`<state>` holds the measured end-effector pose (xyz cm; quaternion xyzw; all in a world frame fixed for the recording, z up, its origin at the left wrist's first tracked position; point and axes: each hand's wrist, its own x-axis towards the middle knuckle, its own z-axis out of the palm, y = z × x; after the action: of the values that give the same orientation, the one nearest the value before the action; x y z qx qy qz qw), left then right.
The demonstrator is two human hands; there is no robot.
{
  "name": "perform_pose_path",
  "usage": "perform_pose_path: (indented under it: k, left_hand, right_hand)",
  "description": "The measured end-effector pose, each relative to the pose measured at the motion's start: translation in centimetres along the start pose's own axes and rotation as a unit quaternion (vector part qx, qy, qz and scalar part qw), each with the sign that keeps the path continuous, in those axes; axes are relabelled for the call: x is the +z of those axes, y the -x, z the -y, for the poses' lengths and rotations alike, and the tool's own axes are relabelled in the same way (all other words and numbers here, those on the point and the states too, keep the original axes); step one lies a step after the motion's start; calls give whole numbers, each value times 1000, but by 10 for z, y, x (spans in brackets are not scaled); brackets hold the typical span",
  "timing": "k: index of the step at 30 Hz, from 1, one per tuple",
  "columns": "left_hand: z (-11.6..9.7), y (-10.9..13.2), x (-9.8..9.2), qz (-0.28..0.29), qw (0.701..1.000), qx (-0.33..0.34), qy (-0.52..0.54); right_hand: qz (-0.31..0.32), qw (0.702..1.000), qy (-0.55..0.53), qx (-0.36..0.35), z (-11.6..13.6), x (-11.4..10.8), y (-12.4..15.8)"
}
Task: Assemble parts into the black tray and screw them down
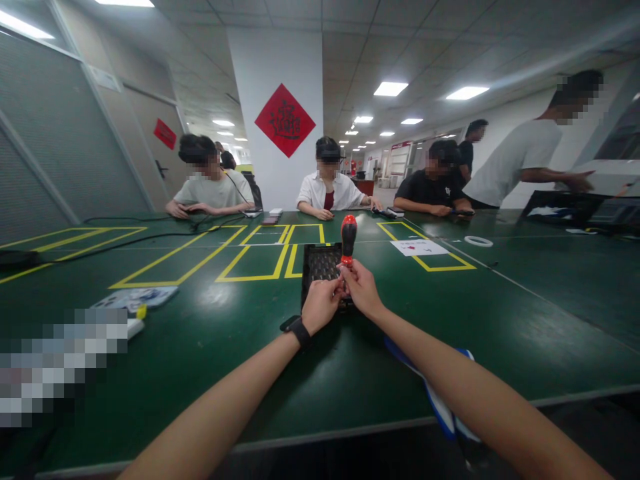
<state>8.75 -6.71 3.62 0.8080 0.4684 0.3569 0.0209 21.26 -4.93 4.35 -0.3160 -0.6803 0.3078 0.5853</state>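
Observation:
A screwdriver with a red and black handle stands nearly upright, handle end up, in front of me. My right hand is closed around its lower part, just beneath the handle. Close against it, my left hand has its fingers pinched together by the shaft; whatever lies between those fingertips is too small and covered to make out. Behind and under both hands sits a black case with rows of small compartments. My hands cover its near right portion.
Yellow tape outlines mark the green table. A paper sheet and a white ring lie to the right. Leftward are a patterned flat item and a black cable. Several people sit or stand across the table.

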Motion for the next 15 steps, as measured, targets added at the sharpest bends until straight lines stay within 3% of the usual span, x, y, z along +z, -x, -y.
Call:
perform_pose_path:
  k: [15]
  left_hand:
    - [3,0,2,-5,999,-24,27]
  right_hand:
    - [-3,1000,-2,6,-2,-1,-1]
